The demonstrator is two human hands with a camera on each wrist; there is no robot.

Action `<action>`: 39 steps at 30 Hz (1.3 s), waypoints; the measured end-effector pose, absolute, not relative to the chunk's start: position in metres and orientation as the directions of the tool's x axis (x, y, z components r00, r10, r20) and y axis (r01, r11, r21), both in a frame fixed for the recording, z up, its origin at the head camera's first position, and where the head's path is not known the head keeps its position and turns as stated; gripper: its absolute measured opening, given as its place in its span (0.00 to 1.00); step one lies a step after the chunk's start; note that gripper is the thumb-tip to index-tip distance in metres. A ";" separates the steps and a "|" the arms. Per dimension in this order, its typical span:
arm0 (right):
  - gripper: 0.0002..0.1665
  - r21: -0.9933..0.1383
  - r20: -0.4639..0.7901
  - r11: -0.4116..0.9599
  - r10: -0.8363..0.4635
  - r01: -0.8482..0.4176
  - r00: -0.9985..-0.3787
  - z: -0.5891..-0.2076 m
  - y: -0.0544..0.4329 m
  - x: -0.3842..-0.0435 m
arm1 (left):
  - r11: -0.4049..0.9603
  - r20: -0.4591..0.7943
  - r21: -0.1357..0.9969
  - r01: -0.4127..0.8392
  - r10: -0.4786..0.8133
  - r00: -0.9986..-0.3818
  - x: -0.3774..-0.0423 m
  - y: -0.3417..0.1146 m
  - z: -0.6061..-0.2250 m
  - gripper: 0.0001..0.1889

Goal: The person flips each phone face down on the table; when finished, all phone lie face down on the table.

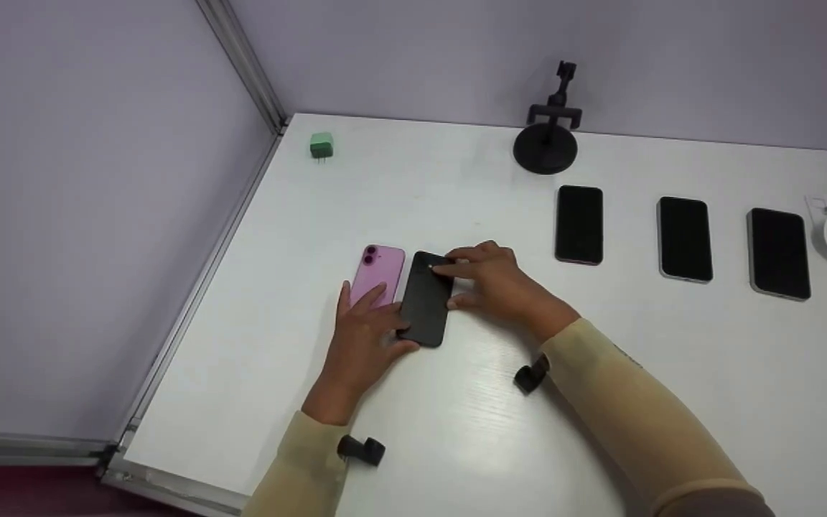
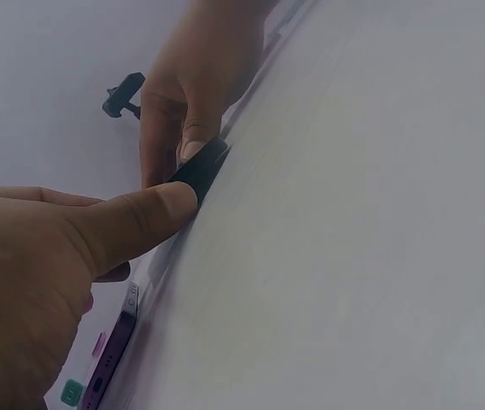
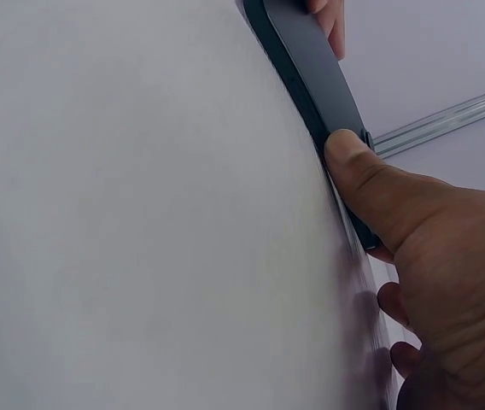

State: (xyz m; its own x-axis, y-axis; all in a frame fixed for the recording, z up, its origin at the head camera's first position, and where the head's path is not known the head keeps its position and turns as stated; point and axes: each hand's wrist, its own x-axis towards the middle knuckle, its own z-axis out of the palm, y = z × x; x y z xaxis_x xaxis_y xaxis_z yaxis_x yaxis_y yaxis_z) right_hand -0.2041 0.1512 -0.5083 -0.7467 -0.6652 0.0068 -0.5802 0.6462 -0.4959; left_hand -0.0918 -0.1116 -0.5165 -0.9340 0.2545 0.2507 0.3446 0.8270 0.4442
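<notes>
Fingers of the left hand are closed narrowly about the lower left corner of a black smartphone, while others are laid over a pink smartphone; by the right hand, the black one's upper right edge is held, thumb at its side and a finger on its back. Both are placed side by side, left of the frame's centre, on a white tabletop. Placing or straightening seems to be in hand; for the next move, an even, gentle release would be called for. Rounded corners and a matt-looking slab are seen, beside smooth pink with two lenses. Three smartphones are laid dark face up, at right.
</notes>
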 end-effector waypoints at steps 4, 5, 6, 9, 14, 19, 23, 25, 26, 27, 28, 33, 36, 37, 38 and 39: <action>0.36 -0.494 0.008 0.648 -0.663 -0.579 -0.749 -0.510 0.152 -0.204 | 0.826 0.244 0.434 0.360 0.277 -0.929 -0.091 -0.111 -0.516 0.17; 0.36 -0.493 0.009 0.649 -0.663 -0.580 -0.749 -0.510 0.152 -0.204 | 0.827 0.240 0.431 0.362 0.281 -0.929 -0.091 -0.111 -0.516 0.17; 0.36 -0.492 0.008 0.649 -0.663 -0.581 -0.748 -0.510 0.152 -0.204 | 0.827 0.237 0.429 0.363 0.285 -0.929 -0.091 -0.111 -0.517 0.17; 0.36 -0.493 0.006 0.650 -0.662 -0.578 -0.750 -0.511 0.151 -0.205 | 0.832 0.235 0.411 0.373 0.299 -0.925 -0.091 -0.112 -0.516 0.16; 0.37 -0.489 0.001 0.655 -0.660 -0.576 -0.751 -0.511 0.150 -0.206 | 0.827 0.248 0.408 0.386 0.306 -0.919 -0.091 -0.112 -0.516 0.16; 0.36 -0.488 0.003 0.657 -0.657 -0.575 -0.754 -0.512 0.150 -0.205 | 0.824 0.240 0.425 0.376 0.298 -0.924 -0.091 -0.113 -0.517 0.16; 0.36 -0.499 0.014 0.654 -0.649 -0.568 -0.760 -0.514 0.150 -0.204 | 0.822 0.233 0.439 0.363 0.286 -0.929 -0.091 -0.114 -0.519 0.16; 0.37 -0.504 0.020 0.651 -0.648 -0.568 -0.761 -0.515 0.151 -0.204 | 0.818 0.237 0.448 0.361 0.281 -0.930 -0.091 -0.114 -0.520 0.16; 0.37 -0.505 0.022 0.650 -0.648 -0.568 -0.761 -0.515 0.151 -0.204 | 0.815 0.239 0.454 0.361 0.279 -0.930 -0.091 -0.114 -0.520 0.16; 0.37 -0.505 0.023 0.649 -0.649 -0.569 -0.761 -0.515 0.151 -0.204 | 0.811 0.241 0.462 0.360 0.276 -0.931 -0.091 -0.114 -0.521 0.16; 0.37 -0.506 0.024 0.648 -0.649 -0.569 -0.760 -0.515 0.151 -0.205 | 0.805 0.242 0.473 0.358 0.272 -0.931 -0.091 -0.114 -0.521 0.16; 0.36 -0.504 0.017 0.655 -0.645 -0.563 -0.764 -0.516 0.151 -0.205 | 0.772 0.224 0.545 0.327 0.241 -0.944 -0.092 -0.115 -0.524 0.16; 0.36 -0.505 0.012 0.658 -0.642 -0.559 -0.766 -0.516 0.151 -0.205 | 0.757 0.212 0.577 0.307 0.225 -0.951 -0.093 -0.116 -0.525 0.16; 0.35 -0.509 0.012 0.656 -0.642 -0.557 -0.767 -0.515 0.151 -0.204 | 0.756 0.205 0.583 0.298 0.218 -0.954 -0.093 -0.117 -0.525 0.16; 0.35 -0.514 0.010 0.655 -0.641 -0.554 -0.767 -0.515 0.151 -0.204 | 0.754 0.198 0.590 0.290 0.212 -0.957 -0.093 -0.117 -0.526 0.16; 0.35 -0.518 0.009 0.654 -0.640 -0.551 -0.768 -0.514 0.151 -0.204 | 0.754 0.193 0.592 0.284 0.209 -0.959 -0.094 -0.117 -0.526 0.16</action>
